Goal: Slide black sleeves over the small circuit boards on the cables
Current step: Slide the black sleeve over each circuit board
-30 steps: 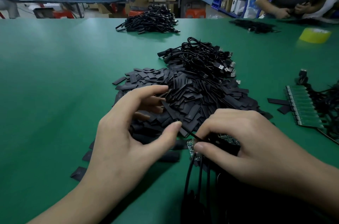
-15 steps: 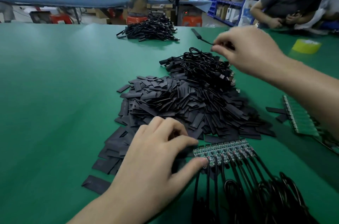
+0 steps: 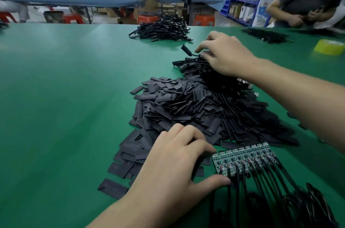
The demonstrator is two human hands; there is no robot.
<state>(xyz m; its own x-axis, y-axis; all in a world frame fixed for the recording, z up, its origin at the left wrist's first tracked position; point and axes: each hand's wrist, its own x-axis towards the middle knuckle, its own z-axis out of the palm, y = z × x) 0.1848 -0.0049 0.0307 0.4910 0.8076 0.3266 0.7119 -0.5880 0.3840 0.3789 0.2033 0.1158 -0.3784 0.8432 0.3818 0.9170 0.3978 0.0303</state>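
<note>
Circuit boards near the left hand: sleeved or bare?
Bare. The circuit boards show green faces and components uncovered; the black sleeves lie loose in a pile.

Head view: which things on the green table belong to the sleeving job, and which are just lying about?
Job: pile of black sleeves; row of circuit boards on cables; cable heap under the right hand; left hand beside the boards.
Lying about: yellow tape roll; far cable heap; dark pile at the far right.
</note>
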